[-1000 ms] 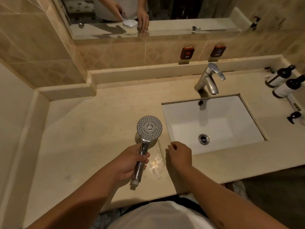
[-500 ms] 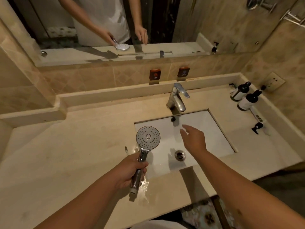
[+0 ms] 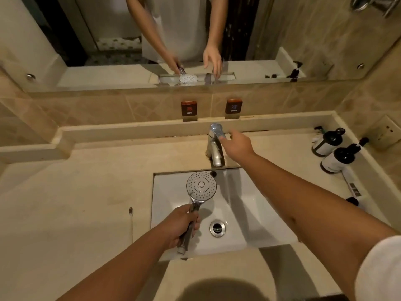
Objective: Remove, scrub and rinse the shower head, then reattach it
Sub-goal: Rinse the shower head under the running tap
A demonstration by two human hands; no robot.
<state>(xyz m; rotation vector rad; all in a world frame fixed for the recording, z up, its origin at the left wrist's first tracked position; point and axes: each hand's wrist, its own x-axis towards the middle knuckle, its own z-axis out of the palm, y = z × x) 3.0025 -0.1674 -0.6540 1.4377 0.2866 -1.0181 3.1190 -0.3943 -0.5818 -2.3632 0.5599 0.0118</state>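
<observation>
Fingertips of right hand (image 3: 237, 146) blur at faucet (image 3: 214, 144); contact unclear.

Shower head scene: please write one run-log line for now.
left hand: grips shower head over sink | right hand: at faucet lever | water: none visible

Beige stone table (image 3: 65, 203) is seen around a white undermount sink (image 3: 249, 213), with a metal drain (image 3: 217, 228) in its bottom. A toothbrush (image 3: 131, 222) is laid flat on the table left of the sink. Two dark pump bottles (image 3: 328, 141) (image 3: 340, 158) are stood at the right edge. HOT (image 3: 189, 108) and COLD (image 3: 234, 106) tags are fixed to the tiled wall under a mirror (image 3: 108, 29).
</observation>
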